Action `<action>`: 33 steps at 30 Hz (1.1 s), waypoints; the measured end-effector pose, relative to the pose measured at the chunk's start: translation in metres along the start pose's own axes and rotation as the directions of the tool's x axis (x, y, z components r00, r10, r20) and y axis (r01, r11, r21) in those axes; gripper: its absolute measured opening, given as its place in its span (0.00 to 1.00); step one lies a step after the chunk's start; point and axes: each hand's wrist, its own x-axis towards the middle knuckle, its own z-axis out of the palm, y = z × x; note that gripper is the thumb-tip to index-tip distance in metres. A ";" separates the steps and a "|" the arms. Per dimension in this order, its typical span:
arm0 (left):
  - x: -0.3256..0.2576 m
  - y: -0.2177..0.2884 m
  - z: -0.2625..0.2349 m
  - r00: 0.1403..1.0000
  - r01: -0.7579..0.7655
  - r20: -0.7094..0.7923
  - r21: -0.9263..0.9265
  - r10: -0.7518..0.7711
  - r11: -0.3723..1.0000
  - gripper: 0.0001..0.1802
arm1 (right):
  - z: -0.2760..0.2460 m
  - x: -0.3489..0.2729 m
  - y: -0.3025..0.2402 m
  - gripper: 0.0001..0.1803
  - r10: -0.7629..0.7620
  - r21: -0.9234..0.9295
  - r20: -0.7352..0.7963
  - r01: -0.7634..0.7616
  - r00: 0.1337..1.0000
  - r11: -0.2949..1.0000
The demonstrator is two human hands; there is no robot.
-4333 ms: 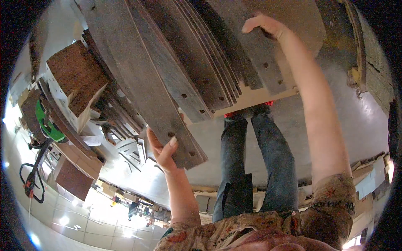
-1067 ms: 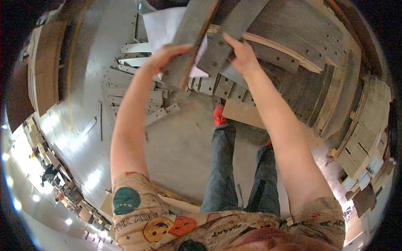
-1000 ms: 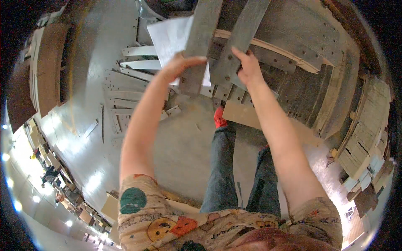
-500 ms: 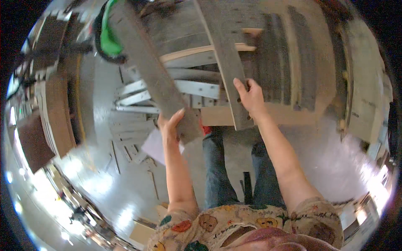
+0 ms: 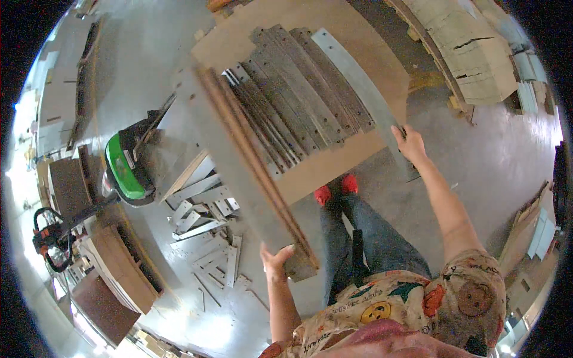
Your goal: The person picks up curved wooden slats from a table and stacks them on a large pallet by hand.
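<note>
While the left hand [image 5: 277, 261] is gripping a brown-edged board [image 5: 243, 179] along the cardboard sheet [image 5: 337, 162]'s left edge, the right hand [image 5: 410, 146] is clasping a grey plank [image 5: 362, 83] across its near right corner. Floor [image 5: 480, 161] is stretching rightward.

Since half a second ago, I've got the right hand's [image 5: 410, 145] grey plank [image 5: 358, 83] over from the left part of the row of planks [image 5: 298, 95] to its right side, by the cardboard sheet's [image 5: 334, 161] near right corner, and the left hand's [image 5: 276, 259] plank stack [image 5: 230, 155] tipped, brown edges showing.
</note>
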 end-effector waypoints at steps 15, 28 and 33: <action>0.066 -0.070 0.232 0.932 0.158 0.261 0.329 -0.250 0.931 0.40 | 0.127 0.281 0.072 0.31 -0.121 0.114 0.022 0.118 0.992 0.987; 0.113 -0.129 0.382 0.930 0.120 0.307 0.262 -0.201 0.957 0.42 | 0.076 0.292 0.085 0.30 -0.272 0.718 0.665 -0.496 0.696 0.488; 0.146 -0.141 0.415 0.947 0.081 0.287 0.226 -0.146 0.971 0.44 | 0.035 0.239 0.028 0.35 -0.010 0.737 0.436 -0.351 0.900 0.578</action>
